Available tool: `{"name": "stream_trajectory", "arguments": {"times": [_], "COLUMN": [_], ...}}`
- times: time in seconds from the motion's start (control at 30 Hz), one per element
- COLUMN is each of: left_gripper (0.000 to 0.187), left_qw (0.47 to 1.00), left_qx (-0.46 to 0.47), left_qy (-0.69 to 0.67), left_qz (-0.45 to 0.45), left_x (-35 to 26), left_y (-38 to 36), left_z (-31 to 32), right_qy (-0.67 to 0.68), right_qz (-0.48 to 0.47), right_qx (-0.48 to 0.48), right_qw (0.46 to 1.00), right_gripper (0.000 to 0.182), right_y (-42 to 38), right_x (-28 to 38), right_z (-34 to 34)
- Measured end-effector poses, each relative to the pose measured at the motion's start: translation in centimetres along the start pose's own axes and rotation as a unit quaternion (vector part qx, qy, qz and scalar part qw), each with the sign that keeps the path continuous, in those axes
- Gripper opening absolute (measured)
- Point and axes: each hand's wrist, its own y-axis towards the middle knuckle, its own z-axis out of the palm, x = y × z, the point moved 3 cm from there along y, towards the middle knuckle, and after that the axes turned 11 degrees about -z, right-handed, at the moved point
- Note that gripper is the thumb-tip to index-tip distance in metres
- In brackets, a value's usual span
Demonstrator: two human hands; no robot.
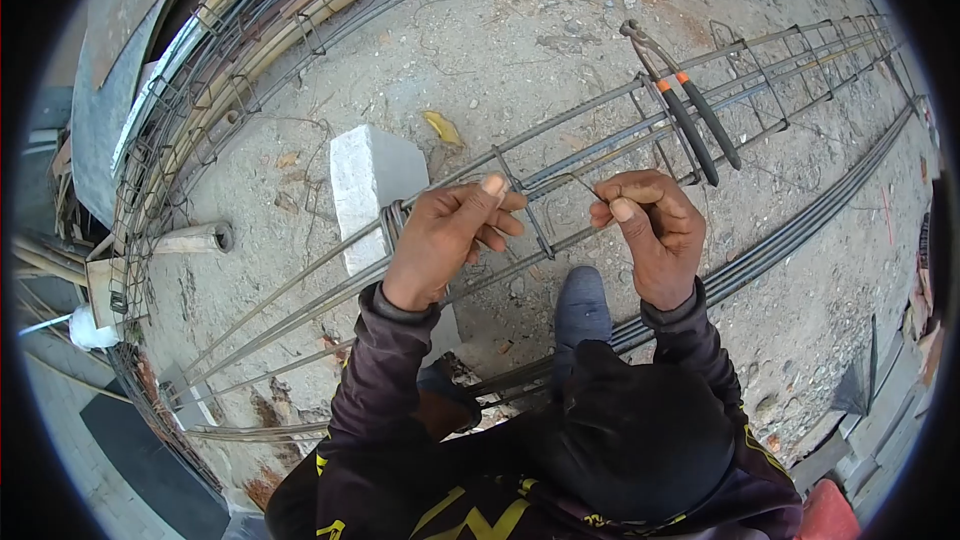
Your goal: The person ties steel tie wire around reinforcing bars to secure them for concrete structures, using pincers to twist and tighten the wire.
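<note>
My left hand (455,235) is held over the long rebar cage (590,158), its thumb and fingers curled together beside a square stirrup; whether anything is between them is too small to tell. To its right, my right hand (655,230) pinches a thin wire (583,183) between thumb and fingers above the same cage. Pincers (697,120) with black and orange handles lie across the bars to the upper right. Close to my left wrist, a bundle of stirrups (392,223) hangs around the bars, next to a white block (372,180) under the cage.
More rebar cages (240,80) curve along the upper left. Loose long bars (780,240) run below the cage at the right. My shoe (583,305) stands between them. A cut bamboo or pipe piece (195,239) and a yellow leaf (442,128) lie on the ground.
</note>
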Motion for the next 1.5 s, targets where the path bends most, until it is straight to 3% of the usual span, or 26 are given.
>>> {"name": "stream_trajectory", "arguments": {"times": [0.1, 0.2, 0.3, 0.5, 0.63, 0.7, 0.9, 1.0, 1.1, 1.2, 1.3, 1.4, 1.5], "left_gripper": [0.034, 0.025, 0.02, 0.018, 0.031, 0.039, 0.043, 0.044, 0.049, 0.047, 0.051, 0.055, 0.057], "left_qw": [0.983, 0.962, 0.97, 0.994, 0.996, 0.973, 0.922, 0.913, 0.89, 0.916, 0.841, 0.95, 0.972], "left_qx": [0.02, 0.054, 0.042, 0.011, -0.056, -0.086, -0.053, -0.14, -0.214, -0.112, -0.072, -0.001, -0.013], "left_qy": [-0.184, -0.268, -0.238, -0.106, 0.063, 0.216, 0.379, 0.382, 0.375, 0.366, 0.502, 0.312, 0.233], "left_qz": [-0.003, -0.003, -0.006, -0.032, -0.02, 0.003, 0.064, 0.037, 0.147, 0.118, 0.191, 0.017, 0.026], "left_x": [0.5, 1.2, 1.7, 1.1, -0.3, -1.4, -2.1, -3.1, -2.9, -0.9, -0.9, -1.1, -0.6], "left_y": [0.3, 1.0, 1.2, 2.5, 3.4, 3.5, 5.8, 5.5, 6.0, 9.4, 10.4, 9.9, 9.0], "left_z": [1.5, 1.0, -0.2, -0.9, -1.9, -3.1, -5.1, -6.1, -6.2, -6.4, -5.7, -5.1, -4.6], "right_qy": [0.009, -0.117, -0.112, -0.199, -0.299, -0.306, -0.315, -0.319, -0.341, -0.374, -0.414, -0.427, -0.418], "right_qz": [-0.008, -0.056, -0.072, -0.145, -0.128, -0.149, -0.147, -0.104, -0.109, -0.162, -0.187, -0.19, -0.192], "right_qx": [0.014, 0.142, 0.187, 0.259, 0.257, 0.252, 0.25, 0.22, 0.204, 0.202, 0.195, 0.192, 0.184], "right_qw": [1.0, 0.981, 0.973, 0.934, 0.91, 0.906, 0.904, 0.916, 0.911, 0.891, 0.869, 0.863, 0.868], "right_gripper": [0.01, 0.011, 0.01, 0.019, 0.031, 0.033, 0.032, 0.03, 0.028, 0.026, 0.026, 0.027, 0.027], "right_y": [-0.5, -0.8, -0.6, 0.3, 1.5, 2.1, 2.0, 1.8, 1.7, 2.3, 2.5, 2.3, 2.1], "right_x": [0.2, 0.6, 0.5, 0.7, 0.5, -0.5, -1.7, -1.7, -2.4, -3.4, -4.0, -4.6, -5.0], "right_z": [1.0, 1.1, 1.7, 3.7, 4.6, 4.2, 4.1, 3.9, 3.8, 4.3, 4.7, 4.8, 4.6]}}
